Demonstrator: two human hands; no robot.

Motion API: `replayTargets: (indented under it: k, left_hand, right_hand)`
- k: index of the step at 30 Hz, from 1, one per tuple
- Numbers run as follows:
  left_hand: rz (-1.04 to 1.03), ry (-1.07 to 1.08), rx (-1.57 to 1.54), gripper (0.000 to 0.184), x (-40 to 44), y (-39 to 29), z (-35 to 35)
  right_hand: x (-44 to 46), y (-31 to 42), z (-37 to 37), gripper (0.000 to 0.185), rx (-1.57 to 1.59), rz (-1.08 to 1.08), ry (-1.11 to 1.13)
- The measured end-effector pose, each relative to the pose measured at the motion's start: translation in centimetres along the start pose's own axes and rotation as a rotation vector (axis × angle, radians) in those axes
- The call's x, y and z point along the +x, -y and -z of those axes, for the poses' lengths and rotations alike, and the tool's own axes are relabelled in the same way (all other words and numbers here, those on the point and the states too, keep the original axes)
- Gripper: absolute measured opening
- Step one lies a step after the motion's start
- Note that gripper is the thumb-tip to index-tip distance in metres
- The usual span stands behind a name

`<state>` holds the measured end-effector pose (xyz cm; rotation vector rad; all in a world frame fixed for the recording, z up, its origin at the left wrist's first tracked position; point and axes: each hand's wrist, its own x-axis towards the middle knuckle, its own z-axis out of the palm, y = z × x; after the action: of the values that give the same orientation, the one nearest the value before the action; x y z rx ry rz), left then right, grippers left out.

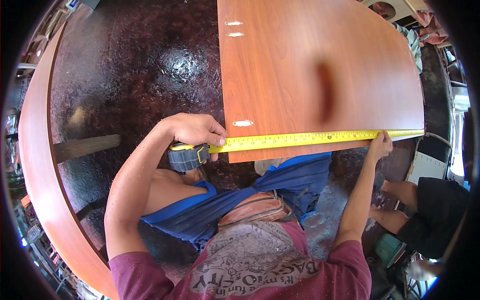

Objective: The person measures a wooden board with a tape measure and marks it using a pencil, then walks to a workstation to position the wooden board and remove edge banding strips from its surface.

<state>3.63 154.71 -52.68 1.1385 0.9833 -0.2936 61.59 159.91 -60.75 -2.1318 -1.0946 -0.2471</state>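
A wood-grain board (pixel 280 75) lies in front of me, with a yellow tape blade (pixel 290 141) stretched across it near its close edge. My left hand (pixel 197 131) grips the tape measure (pixel 189 157) by the blade beside its black and yellow case. The left thumb presses on the blade at the board's left edge, and the case hangs just off it. Toward the board's right end, my right hand (pixel 381 146) pinches the blade and near edge, thumb and finger closed. The blade runs on past it to the far right corner.
Oval cut-outs (pixel 243 123) mark the board's left side. Another long wood-grain panel (pixel 42 150) stands at far left, by a wooden bar (pixel 87 148). A person's bare legs and black shorts (pixel 437 215) show at right, near a green container (pixel 389 248). The floor (pixel 140 65) is dark and glossy.
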Motion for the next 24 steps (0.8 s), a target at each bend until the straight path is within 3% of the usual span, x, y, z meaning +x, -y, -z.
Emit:
replayTargets:
  k: [15, 20, 24]
  left_hand:
    - [0.020, 0.030, -0.122, 0.028, -0.1, 0.2, 0.0]
    - [-0.011, 0.033, -0.093, 0.027, 0.0, 0.3, 0.0]
    - [-0.140, 0.036, -0.021, 0.030, 0.2, 0.7, -0.1]
  right_hand:
    - [0.0, -0.6, -0.5, 0.041, -0.122, 0.038, -0.004]
    - [0.2, -1.1, -1.0, 0.040, -0.125, 0.034, -0.028]
    - [1.9, -5.6, -1.6, 0.033, -0.150, 0.173, 0.021]
